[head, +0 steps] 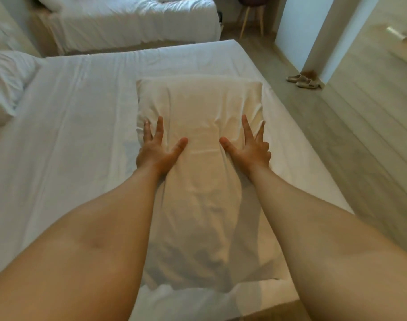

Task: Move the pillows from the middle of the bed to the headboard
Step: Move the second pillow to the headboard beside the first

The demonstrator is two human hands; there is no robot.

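Observation:
A long cream-white pillow point(199, 105) lies lengthwise on the white bed point(77, 126), toward its right side. My left hand point(157, 147) presses on the pillow's left flank and my right hand point(248, 144) on its right flank. Both have fingers spread and thumbs pointing inward, squeezing the pillow between them. The pillow creases where the hands pinch it. A second white pillow point(6, 86) rests at the bed's left edge. The headboard is not in view.
Another bed with white bedding point(137, 22) stands beyond this one. A pair of beige slippers point(304, 81) lies on the wooden floor to the right, by a white wall corner point(313, 35). A chair with wooden legs point(251, 17) stands at the back.

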